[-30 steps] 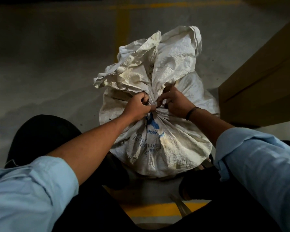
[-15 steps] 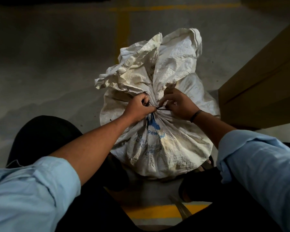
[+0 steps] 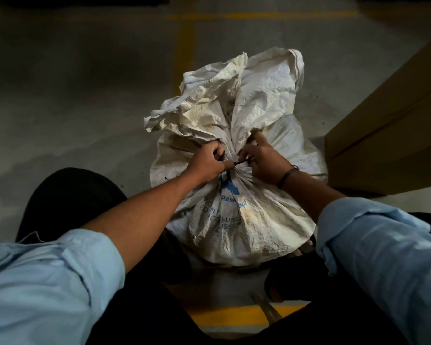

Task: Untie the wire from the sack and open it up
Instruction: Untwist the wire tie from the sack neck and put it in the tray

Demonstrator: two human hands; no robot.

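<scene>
A white woven sack [image 3: 246, 220] with blue print stands on the concrete floor between my knees. Its neck is bunched tight, and the loose top [image 3: 234, 95] flares out crumpled above. A thin dark wire [image 3: 241, 162] circles the neck. My left hand [image 3: 208, 163] is closed at the left side of the neck, pinching the wire's end. My right hand [image 3: 265, 160] grips the wire and the neck from the right, fingers curled into the cloth. Most of the wire is hidden by my fingers and the folds.
A large brown cardboard box [image 3: 393, 125] stands close on the right, nearly touching the sack. Yellow painted lines [image 3: 184, 53] cross the grey floor behind and below [image 3: 224, 314]. My dark trouser legs flank the sack.
Both hands stay at the sack's neck. My right hand has shifted slightly, its fingers working along the wire; the sack's top has barely moved.
</scene>
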